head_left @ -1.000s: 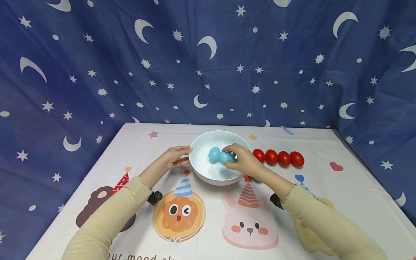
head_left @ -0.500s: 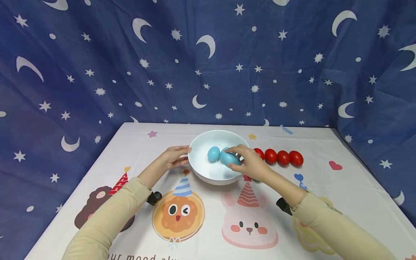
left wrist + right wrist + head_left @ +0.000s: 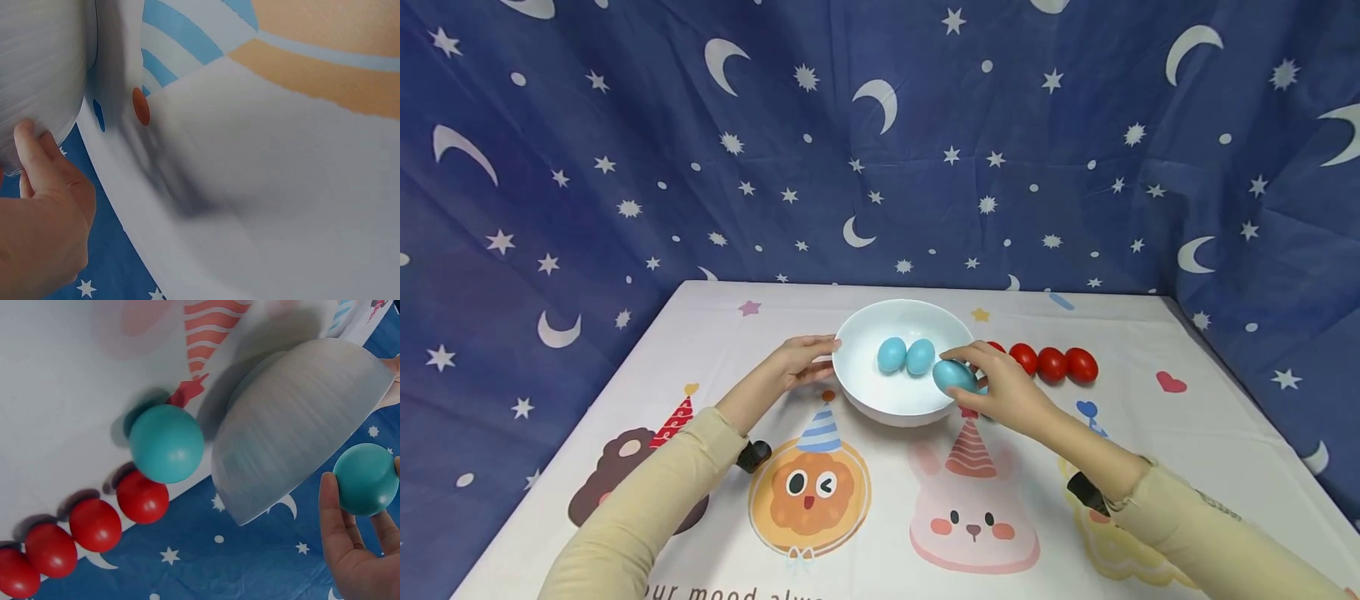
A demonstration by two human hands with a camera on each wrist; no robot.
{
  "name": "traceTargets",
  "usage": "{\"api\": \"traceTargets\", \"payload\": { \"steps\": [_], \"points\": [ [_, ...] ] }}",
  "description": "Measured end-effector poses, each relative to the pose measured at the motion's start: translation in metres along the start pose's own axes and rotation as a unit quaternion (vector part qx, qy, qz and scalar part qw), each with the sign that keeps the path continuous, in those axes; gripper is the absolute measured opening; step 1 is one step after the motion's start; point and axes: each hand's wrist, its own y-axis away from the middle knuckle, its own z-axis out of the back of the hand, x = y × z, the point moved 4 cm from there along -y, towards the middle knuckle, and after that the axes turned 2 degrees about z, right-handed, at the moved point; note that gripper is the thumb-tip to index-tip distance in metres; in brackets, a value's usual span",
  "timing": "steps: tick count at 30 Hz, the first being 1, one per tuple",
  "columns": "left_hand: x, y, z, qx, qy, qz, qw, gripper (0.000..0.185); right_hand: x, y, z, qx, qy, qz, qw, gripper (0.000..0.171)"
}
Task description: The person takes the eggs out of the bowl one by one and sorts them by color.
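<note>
A: Where is the egg in the person's grip?

B: The held turquoise egg [image 3: 953, 377] is at the right side of the white bowl [image 3: 883, 402]; the right wrist view shows it above the rim and clear of it. The right hand [image 3: 1013, 393] pinches it between thumb and fingers, probably because so smooth a shell needs support from opposite sides

A: And the bowl itself?

B: Two turquoise eggs [image 3: 892, 355] lie side by side inside, where the curved wall presumably keeps them from rolling off. The left hand [image 3: 797, 363], its fingers extended, touches the bowl's outer left side, most likely to steady it

A: What is beyond that?

B: A loose turquoise egg [image 3: 167, 444] rests on the surface [image 3: 1135, 333], just beside the bowl and mostly hidden by the right hand in the head view. Four red eggs [image 3: 1052, 365] run in a row next to it, perhaps lined up for tidiness. I can't tell whether turquoise and red touch

A: What differs from half a second ago?

B: The right hand and its egg are farther right, so the second egg in the bowl, partly covered then, shows whole. The left hand's touch on the bowl looks unchanged
</note>
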Motion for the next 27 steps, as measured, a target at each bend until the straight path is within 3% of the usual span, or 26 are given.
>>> {"api": "traceTargets", "payload": {
  "steps": [27],
  "points": [
    [0.0, 0.001, 0.0, 0.009, 0.011, -0.007, 0.9999, 0.05, -0.034, 0.036, 0.024, -0.027, 0.021, -0.025, 0.999, 0.044]
  ]
}}
